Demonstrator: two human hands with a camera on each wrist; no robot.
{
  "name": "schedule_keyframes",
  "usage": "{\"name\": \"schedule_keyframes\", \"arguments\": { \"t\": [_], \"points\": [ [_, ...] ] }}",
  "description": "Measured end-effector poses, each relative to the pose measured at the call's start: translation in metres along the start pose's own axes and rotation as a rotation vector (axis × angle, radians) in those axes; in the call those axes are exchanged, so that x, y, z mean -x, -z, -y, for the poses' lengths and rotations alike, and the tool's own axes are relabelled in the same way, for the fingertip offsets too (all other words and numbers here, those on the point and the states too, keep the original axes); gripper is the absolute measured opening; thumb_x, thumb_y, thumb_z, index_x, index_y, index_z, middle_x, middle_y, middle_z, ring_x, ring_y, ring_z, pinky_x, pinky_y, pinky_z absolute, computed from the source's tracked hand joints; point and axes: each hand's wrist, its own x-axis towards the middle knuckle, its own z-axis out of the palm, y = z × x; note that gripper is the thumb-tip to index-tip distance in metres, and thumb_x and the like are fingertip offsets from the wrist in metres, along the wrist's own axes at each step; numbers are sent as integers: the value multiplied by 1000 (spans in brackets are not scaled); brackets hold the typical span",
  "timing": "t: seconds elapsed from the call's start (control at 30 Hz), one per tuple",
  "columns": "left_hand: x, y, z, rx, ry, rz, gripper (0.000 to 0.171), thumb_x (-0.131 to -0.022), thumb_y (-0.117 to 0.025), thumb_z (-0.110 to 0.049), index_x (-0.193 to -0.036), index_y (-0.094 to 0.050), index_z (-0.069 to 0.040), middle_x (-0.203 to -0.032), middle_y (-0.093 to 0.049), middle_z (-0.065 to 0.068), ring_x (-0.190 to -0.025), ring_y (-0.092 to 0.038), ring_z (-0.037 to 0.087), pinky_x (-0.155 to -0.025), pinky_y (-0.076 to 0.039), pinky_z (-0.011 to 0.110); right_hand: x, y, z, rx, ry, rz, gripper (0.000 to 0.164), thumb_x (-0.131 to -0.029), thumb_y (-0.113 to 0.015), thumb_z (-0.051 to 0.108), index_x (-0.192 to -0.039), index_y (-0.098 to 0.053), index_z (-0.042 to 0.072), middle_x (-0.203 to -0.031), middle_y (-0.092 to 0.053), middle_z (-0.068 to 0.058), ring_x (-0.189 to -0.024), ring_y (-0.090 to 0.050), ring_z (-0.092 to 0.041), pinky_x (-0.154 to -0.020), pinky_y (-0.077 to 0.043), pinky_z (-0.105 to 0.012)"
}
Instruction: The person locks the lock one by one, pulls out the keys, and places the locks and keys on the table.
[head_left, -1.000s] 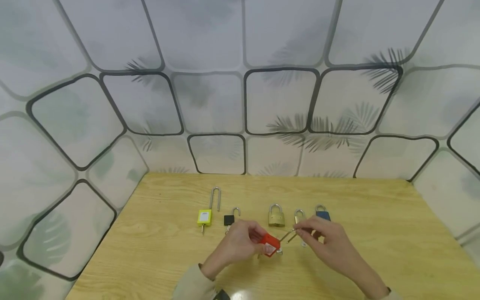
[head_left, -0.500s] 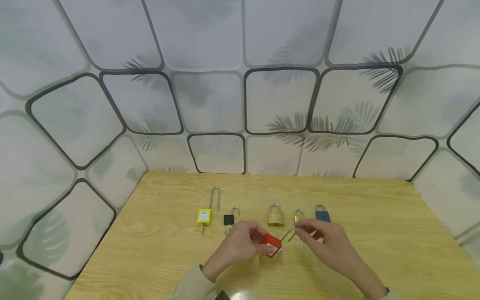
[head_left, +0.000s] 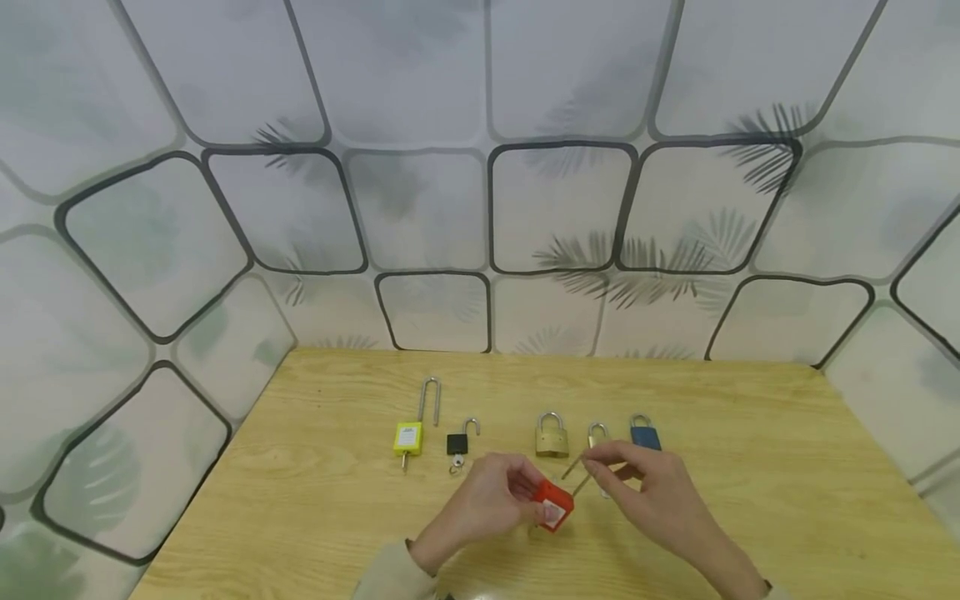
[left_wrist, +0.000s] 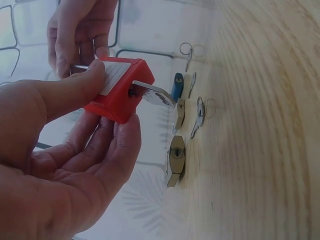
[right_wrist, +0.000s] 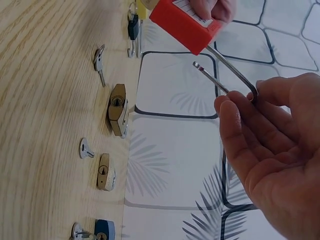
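Note:
My left hand [head_left: 495, 498] grips a red padlock [head_left: 555, 506] with a white label, thumb across its front. A key [left_wrist: 156, 93] sticks out of the padlock's keyhole in the left wrist view. My right hand [head_left: 652, 487] pinches the bend of the padlock's long metal shackle [right_wrist: 234, 70] between thumb and fingers. One shackle leg runs into the red body; the other leg's notched end stands free outside it, as the right wrist view shows. Both hands hold the lock above the wooden table [head_left: 300, 517].
Behind the hands lie a yellow padlock [head_left: 408, 437] and a black padlock [head_left: 457, 444], both with raised shackles. A large brass padlock [head_left: 551, 442], a smaller brass padlock [right_wrist: 104, 171] and a blue padlock [head_left: 645, 437] stand to the right. Loose keys [right_wrist: 99, 62] lie near them.
The red padlock has moved slightly right and nearer me in my left hand. The shackle's free leg now lies on the far left side of the leg that enters the body.

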Motion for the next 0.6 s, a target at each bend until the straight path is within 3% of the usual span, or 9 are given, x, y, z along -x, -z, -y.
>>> {"name": "schedule_keyframes", "arguments": {
  "t": [0.23, 0.6],
  "points": [
    [3, -2, 1, 27, 5, 8, 20, -74, -83, -6, -89, -70, -4, -85, -74, 6, -73, -65, 8, -68, -58, 25, 0, -3, 3, -34, 15, -22, 16, -86, -72, 1, -94, -72, 16, -86, -76, 3, -70, -69, -10, -52, -59, -28],
    [3, -4, 0, 144, 38, -8, 20, -75, -82, -8, -91, -71, -4, -88, -73, 6, -75, -66, 12, -70, -58, 25, -4, -8, 5, -88, 116, -72, 22, -83, -73, -5, -96, -71, 12, -85, -76, -1, -71, -70, -10, -55, -57, -16]
  ]
}}
